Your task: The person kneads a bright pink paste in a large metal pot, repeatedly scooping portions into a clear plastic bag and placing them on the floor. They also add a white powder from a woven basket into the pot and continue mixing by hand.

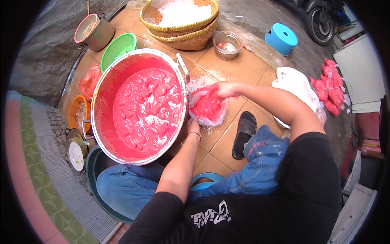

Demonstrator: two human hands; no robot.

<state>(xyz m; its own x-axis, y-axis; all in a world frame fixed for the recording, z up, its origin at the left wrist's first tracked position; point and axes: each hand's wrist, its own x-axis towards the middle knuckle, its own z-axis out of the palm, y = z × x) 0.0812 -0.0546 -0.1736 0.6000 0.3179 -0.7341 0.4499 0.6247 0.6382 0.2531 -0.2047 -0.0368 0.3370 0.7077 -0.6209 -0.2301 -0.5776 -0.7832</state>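
Observation:
A large round metal pot (96, 122) holds thick, glossy pink paste (148, 110). Just right of its rim is a clear plastic bag (217, 118), its mouth open and a lump of the same paste inside. My left hand (194, 127), with a thin band at the wrist, grips the bag's near left side. At its far right edge, my right hand (226, 89) is closed on the bag's mouth; pink paste coats its fingers, and their tips are partly hidden.
Stacked woven baskets (183, 32) holding white plastic stand beyond the pot, beside a metal bowl (227, 44). A green basin (118, 51) and an orange basket (79, 116) are left. Filled pink bags (331, 87) lie right, past a blue stool (281, 38) and white sack (296, 87).

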